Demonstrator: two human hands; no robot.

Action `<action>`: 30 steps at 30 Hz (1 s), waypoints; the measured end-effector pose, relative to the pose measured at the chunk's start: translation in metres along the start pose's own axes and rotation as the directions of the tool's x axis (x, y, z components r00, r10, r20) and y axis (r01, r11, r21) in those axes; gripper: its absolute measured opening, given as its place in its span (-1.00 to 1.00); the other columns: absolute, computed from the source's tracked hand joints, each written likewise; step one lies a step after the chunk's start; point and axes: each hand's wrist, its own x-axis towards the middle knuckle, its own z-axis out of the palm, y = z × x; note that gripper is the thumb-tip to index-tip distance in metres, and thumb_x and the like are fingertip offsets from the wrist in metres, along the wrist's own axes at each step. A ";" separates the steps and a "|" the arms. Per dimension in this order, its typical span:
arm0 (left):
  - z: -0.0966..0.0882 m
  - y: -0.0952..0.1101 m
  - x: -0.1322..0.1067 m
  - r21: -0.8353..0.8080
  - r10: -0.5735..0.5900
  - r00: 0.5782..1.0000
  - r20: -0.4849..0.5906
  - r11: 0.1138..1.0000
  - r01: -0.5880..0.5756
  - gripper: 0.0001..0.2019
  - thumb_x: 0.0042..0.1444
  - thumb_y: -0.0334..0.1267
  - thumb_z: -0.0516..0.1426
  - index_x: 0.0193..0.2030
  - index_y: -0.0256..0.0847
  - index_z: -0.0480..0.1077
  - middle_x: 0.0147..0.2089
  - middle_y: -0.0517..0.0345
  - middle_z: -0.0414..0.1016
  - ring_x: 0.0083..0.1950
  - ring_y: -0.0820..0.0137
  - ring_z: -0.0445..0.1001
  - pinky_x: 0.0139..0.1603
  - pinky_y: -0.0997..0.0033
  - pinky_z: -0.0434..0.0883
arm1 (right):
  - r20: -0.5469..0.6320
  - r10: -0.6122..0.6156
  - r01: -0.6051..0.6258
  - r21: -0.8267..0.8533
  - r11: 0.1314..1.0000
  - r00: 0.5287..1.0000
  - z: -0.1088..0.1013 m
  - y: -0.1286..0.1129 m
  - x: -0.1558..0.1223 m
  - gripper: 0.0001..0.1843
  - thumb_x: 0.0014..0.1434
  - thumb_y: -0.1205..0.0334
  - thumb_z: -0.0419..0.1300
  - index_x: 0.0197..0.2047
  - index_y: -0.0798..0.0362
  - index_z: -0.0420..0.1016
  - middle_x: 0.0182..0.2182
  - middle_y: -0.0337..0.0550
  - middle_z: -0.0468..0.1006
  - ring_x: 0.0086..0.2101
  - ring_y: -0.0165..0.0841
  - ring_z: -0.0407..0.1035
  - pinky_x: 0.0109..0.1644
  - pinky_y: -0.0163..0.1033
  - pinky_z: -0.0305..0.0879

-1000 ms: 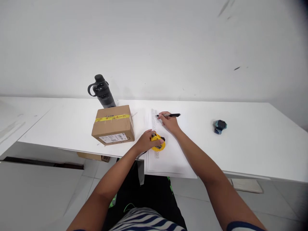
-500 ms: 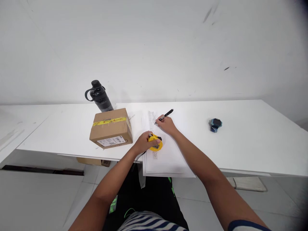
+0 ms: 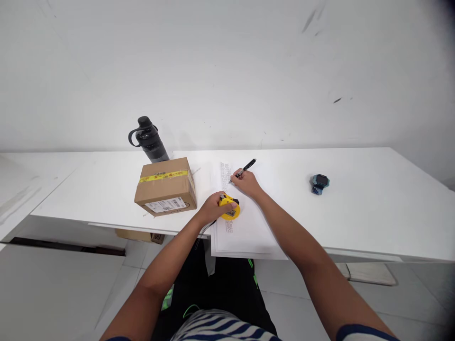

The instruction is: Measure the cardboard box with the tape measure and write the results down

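Yellow tape measure (image 3: 230, 209) sits on paper stack (image 3: 250, 232) near left edge, clamped in left hand (image 3: 212, 209). Right hand (image 3: 248, 183), farther up paper, pinches pen (image 3: 245, 167): tip on paper, shaft slanting up-right. Hands close, not touching. Cardboard box (image 3: 166, 187) left of paper.

We have only one view. It sits on the person's head and looks forward and down, over the near edge of the table (image 3: 355, 213) to the wall (image 3: 227, 71). The left hand (image 3: 213, 208) and right hand (image 3: 249, 183) are near, mid-picture.
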 end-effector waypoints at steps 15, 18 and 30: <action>0.000 0.000 0.000 0.009 -0.012 1.000 0.002 1.000 0.012 -0.57 -0.10 0.02 0.36 -0.32 -0.23 0.30 -0.40 0.25 0.35 -0.39 0.51 0.34 -0.38 0.50 0.27 | -0.021 -0.009 0.009 0.003 1.000 1.000 -0.001 0.002 -0.001 -0.86 -0.01 0.12 0.19 -0.44 -0.01 0.38 -0.59 -0.30 0.40 -0.49 -0.34 0.33 -0.36 -0.23 0.25; 0.000 -0.001 0.000 0.004 -0.007 1.000 0.008 1.000 0.007 -0.57 -0.09 0.01 0.35 -0.32 -0.23 0.29 -0.40 0.25 0.35 -0.39 0.52 0.34 -0.36 0.50 0.28 | -0.023 -0.022 0.022 0.003 1.000 0.999 -0.001 0.002 -0.002 -0.88 -0.01 0.14 0.18 -0.45 -0.01 0.37 -0.60 -0.32 0.38 -0.50 -0.35 0.30 -0.37 -0.24 0.23; 0.001 0.001 -0.001 0.009 -0.007 1.000 0.004 1.000 0.007 -0.57 -0.08 0.01 0.35 -0.33 -0.23 0.27 -0.39 0.23 0.35 -0.38 0.50 0.35 -0.38 0.50 0.29 | -0.036 -0.031 0.030 -0.031 0.999 0.999 -0.002 0.001 -0.004 -0.87 0.00 0.13 0.17 -0.44 -0.01 0.36 -0.62 -0.34 0.32 -0.53 -0.38 0.22 -0.39 -0.24 0.18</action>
